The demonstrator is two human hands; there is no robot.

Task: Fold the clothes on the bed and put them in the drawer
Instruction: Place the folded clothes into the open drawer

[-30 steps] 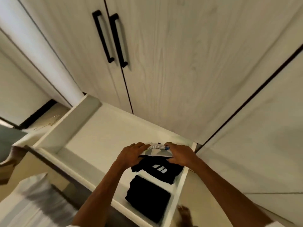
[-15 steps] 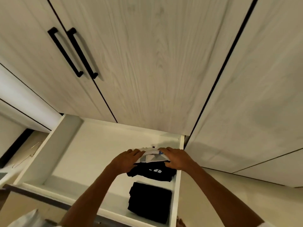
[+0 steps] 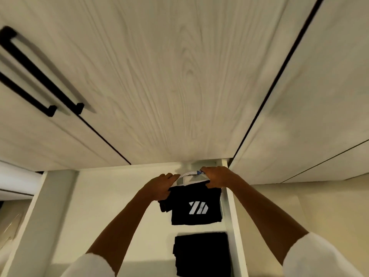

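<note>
- The wardrobe doors (image 3: 179,80) stood closed above the open white drawer (image 3: 111,212), so the far right corner was the working space.
- A folded black garment (image 3: 201,254) lay nearest; a black shirt with a white logo (image 3: 196,208) lay beyond it.
- The striped folded garment (image 3: 190,177) sat at the back (partly hidden).
- Left hand (image 3: 159,185) and right hand (image 3: 216,176) each gripped an edge; lowering both evenly, then releasing, would likely keep the fold.
</note>
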